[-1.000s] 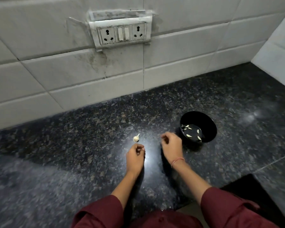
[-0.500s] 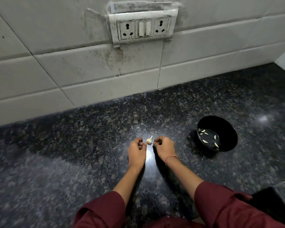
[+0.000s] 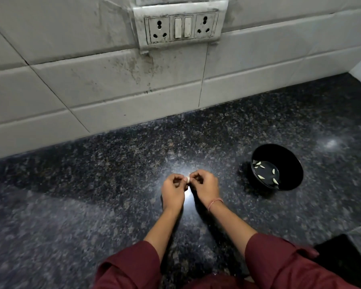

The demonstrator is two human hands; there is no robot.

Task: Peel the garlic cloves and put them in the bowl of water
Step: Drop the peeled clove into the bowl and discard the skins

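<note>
We see both hands brought together over the dark speckled countertop (image 3: 92, 195), low in the middle of the view. The left hand (image 3: 173, 189) has its fingers curled in, and its fingertips pinch a small pale garlic clove (image 3: 188, 178) from the left side. The right hand (image 3: 205, 187) is curled the same way and pinches the clove from the right, so the clove sits between the two sets of fingertips, mostly hidden by them. We cannot tell how much skin is on it. A thin orange thread (image 3: 215, 202) circles the right wrist, and maroon sleeves (image 3: 133, 265) cover both forearms near the bottom edge. To the right of the hands, apart from them, a black bowl (image 3: 290, 161) stands upright on the countertop. It holds a shallow pool of water (image 3: 267, 170), in which we count several peeled cloves (image 3: 261, 177) scattered around the pool. Behind the counter rises a wall of grey-white tiles (image 3: 92, 80), smudged in places. High on the wall we see a socket plate (image 3: 180, 27) with two outlets and two switches between them.
</note>
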